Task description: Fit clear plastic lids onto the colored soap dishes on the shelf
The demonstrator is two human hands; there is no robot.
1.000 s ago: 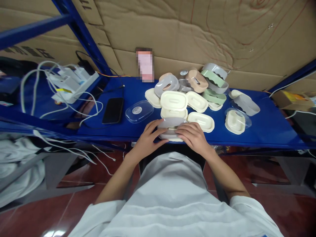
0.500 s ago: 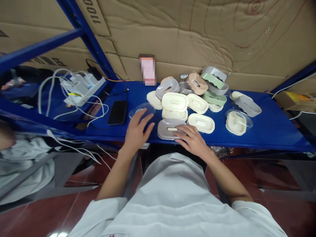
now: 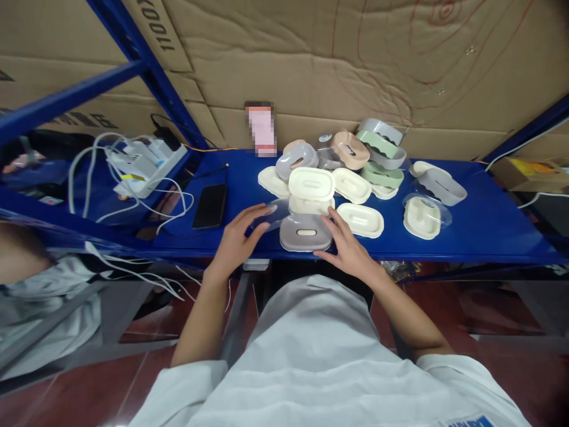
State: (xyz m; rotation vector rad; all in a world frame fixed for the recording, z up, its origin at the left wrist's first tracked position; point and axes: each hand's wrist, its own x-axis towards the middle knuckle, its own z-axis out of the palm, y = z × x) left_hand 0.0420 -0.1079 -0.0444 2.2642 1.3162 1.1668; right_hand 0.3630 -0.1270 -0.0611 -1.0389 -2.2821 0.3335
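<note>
My left hand pinches the left end of a clear plastic lid, thumb below and fingers above, raised at a tilt. Just right of it a grey oval dish with a cream strip showing through its middle slot lies flat near the table's front edge. Around the dish's right end rests my right hand, thumb and fingers spread apart, touching its edge. Behind the dish are stacked cream oval trays. Another cream tray lies to the right of my right hand's fingertips.
Grey, peach and green slotted pieces are heaped at the back of the blue table. On the right lie a cream tray under a clear lid and a grey ring. A black phone and white cables are left.
My left hand has taken hold of the clear lid and brought it rightward, up beside the grey dish. My right hand has slid from the dish's top to its right end.
</note>
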